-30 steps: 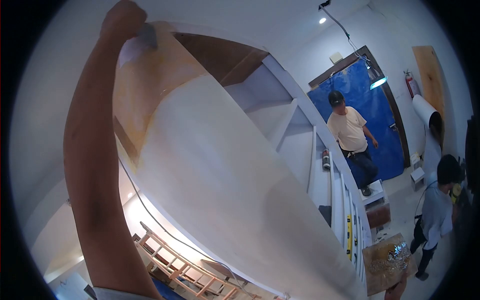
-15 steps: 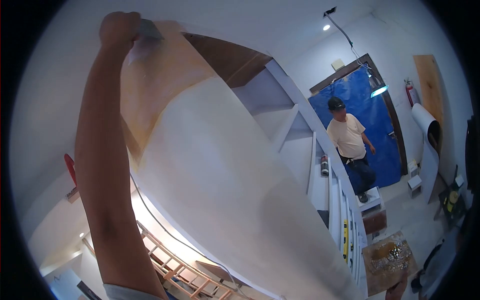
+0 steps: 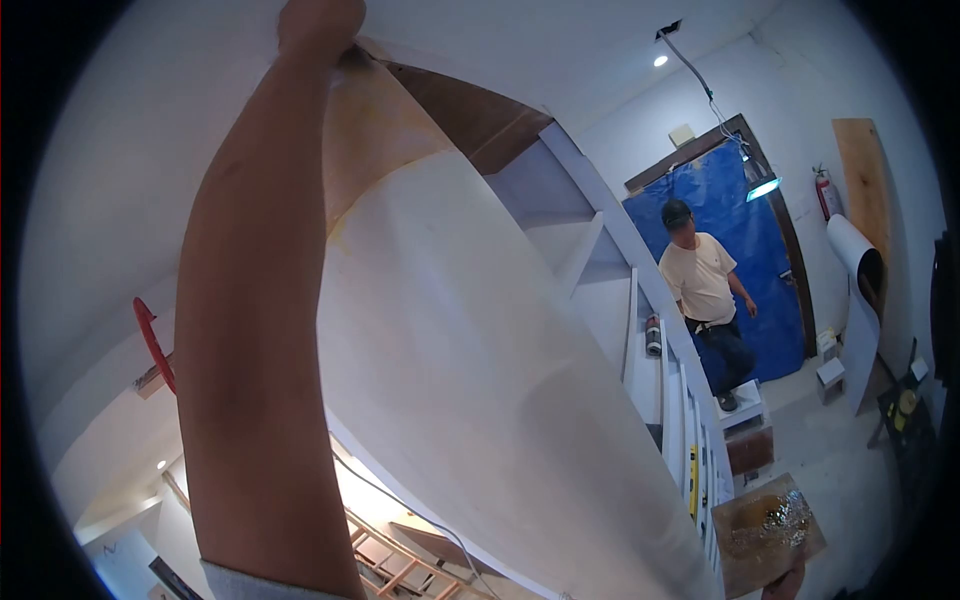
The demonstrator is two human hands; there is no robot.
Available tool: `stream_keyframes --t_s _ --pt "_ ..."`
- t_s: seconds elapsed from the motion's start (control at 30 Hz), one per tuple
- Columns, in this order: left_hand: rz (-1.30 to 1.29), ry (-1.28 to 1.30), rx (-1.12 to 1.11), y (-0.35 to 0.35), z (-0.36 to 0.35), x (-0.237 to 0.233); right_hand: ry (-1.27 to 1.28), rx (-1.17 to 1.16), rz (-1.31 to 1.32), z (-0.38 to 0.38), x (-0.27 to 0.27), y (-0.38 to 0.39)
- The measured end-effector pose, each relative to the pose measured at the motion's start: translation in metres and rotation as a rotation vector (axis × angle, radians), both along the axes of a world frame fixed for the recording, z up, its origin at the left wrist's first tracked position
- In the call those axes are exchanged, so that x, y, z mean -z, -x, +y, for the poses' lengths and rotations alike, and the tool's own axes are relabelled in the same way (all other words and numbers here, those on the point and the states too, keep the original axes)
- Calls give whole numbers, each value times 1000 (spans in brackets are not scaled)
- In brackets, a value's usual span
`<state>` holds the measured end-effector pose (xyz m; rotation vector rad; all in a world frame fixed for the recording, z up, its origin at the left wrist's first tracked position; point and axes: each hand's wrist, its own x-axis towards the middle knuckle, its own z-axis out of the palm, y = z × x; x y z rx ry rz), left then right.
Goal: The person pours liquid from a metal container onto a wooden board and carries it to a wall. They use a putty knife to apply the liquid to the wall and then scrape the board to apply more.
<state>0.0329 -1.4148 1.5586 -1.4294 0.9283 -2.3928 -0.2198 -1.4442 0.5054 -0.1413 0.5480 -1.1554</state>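
Note:
My left hand (image 3: 322,25) is raised high at the upper left, closed on a flat grey scraper (image 3: 354,60), which is mostly hidden and rests against the top of a curved white panel (image 3: 470,300). Yellowish-tan coating (image 3: 380,130) covers the upper part of this panel. At the lower right, my right hand (image 3: 786,582) holds the edge of a brown board (image 3: 735,570) from below, its fingers partly hidden. Glossy amber material (image 3: 765,525) is spread on the board.
A person (image 3: 700,280) in a cap stands on a white step (image 3: 742,405) before a blue-covered door (image 3: 770,330). White shelving (image 3: 560,235) runs beside the panel. A lamp (image 3: 762,188) hangs at the right. Wooden ladder-like framing (image 3: 400,575) shows below.
My left hand has moved right and up with the scraper, near the panel's upper corner. The board in my right hand appears slightly further left and lower.

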Motion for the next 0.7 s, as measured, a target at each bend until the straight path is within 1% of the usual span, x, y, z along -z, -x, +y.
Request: stream_keyframes --t_s 0.03,0.07,0.1,0.13,0.2,0.33,0.43,0.53,0.57,0.6,0.63,0.7 --pt "-227 -32 -108 -10 -1 -9 10 -4 -6 0 1 1" --pt "17 68 114 5 -6 11 17 -9 -16 0 1 -1" --pt "261 169 329 35 -15 51 23 -11 -28 -1 1 -1" --pt "503 275 546 53 -19 79 34 -14 -35 -3 1 -1" --pt "497 271 536 54 -20 94 52 -22 -47 -4 2 -2" --pt "405 274 498 46 -8 97 92 -20 -76 -5 9 -2" --pt "457 323 478 62 18 108 125 -24 -91 -7 12 -4" --pt "474 359 497 58 43 107 160 -26 -109 -8 15 -5" --pt "425 362 404 43 53 88 173 -27 -119 -10 14 -5" --pt "375 363 315 19 62 56 188 -26 -128 -10 15 -5" --pt "325 363 228 3 73 34 207 -27 -138 -12 15 -4" --pt "298 246 -1 -7 101 23 246 -30 -163 -12 18 -5"
